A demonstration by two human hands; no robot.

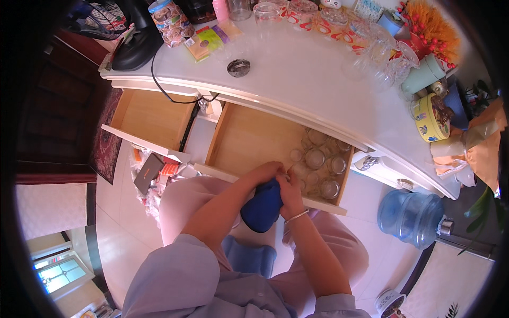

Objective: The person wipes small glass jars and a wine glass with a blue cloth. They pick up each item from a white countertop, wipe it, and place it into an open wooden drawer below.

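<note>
A dark blue pouch or case [261, 208], apparently soft, hangs over my lap in front of the open drawer. My left hand [272, 171] pinches its upper end, fingers bent inward. My right hand [290, 190], with a bangle at the wrist, grips the same end and its right side. The fingertips meet there, and whatever lies between them is too small to tell. Just beyond my hands is a wooden drawer [250, 135], pulled out. Several clear glass jars or cups [315, 158] stand in its right half.
A second open drawer [153, 115] is at left. Along the white countertop [294, 79] are a round metal lid or dish [238, 68], several glasses [266, 14] and a yellow tin [431, 119]. A blue water bottle [411, 218] lies on the floor at right; bags and boxes [149, 175] lie at left.
</note>
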